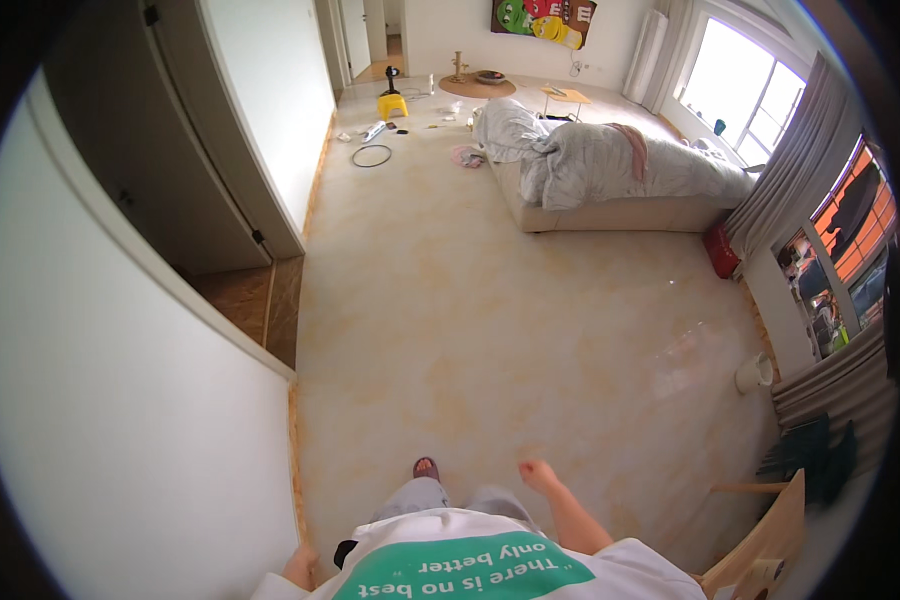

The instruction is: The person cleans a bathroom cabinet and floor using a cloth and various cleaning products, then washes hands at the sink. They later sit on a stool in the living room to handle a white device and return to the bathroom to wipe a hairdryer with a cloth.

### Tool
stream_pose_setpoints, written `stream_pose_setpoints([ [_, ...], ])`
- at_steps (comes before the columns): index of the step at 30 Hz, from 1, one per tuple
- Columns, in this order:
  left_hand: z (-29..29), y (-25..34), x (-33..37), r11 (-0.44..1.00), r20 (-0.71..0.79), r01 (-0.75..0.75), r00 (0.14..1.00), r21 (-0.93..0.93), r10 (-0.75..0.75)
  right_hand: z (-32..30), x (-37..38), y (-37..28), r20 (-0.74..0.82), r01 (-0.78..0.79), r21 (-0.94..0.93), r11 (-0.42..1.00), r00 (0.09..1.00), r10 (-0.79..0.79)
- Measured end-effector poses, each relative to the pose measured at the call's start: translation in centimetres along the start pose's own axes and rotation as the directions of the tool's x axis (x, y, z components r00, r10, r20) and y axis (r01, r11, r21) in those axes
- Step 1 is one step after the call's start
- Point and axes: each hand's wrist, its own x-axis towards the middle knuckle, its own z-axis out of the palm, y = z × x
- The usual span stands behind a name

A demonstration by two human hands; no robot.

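My right hand [537, 475] is held out in front of my body over the pale marbled floor, its fingers curled closed. Nothing shows in it, and it touches nothing. At my left side, low in the picture, my left hand [305, 562] hangs close to the white wall; its fingers are too small and partly hidden to make out. A small black thing [345, 553] shows between that hand and my white shirt, and I cannot tell what it is. One foot in a dark slipper [426, 468] is visible below me.
A bed [620, 212] with grey bedding stands ahead on the right. Near the far left wall are a yellow stool [393, 105] and a hoop [371, 156]. A doorway [170, 150] opens on the left. At right are a white bin [754, 373] and a wooden chair [770, 525].
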Motion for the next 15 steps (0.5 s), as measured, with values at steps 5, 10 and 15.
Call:
stream_pose_setpoints([
  [5, -10.8, 26.5, 14.5, 0.861, -0.205, -0.466, 0.840, 0.203, 0.502, -0.6, -3.3, 6.2, 0.338, -0.628, -0.053, 0.777, 0.721, 0.606],
  [10, -19.4, 53.4, 19.0, 0.599, -0.246, -0.798, 0.596, -0.068, 0.765, -2.5, 6.2, 4.3, 0.410, -0.797, 0.048, 0.602, 0.565, 0.716],
  [15, -23.6, 64.5, 20.7, 0.676, -0.173, -0.737, 0.666, 0.001, 0.726, -8.9, 25.5, -0.2, 0.396, -0.693, -0.072, 0.718, 0.640, 0.658],
])
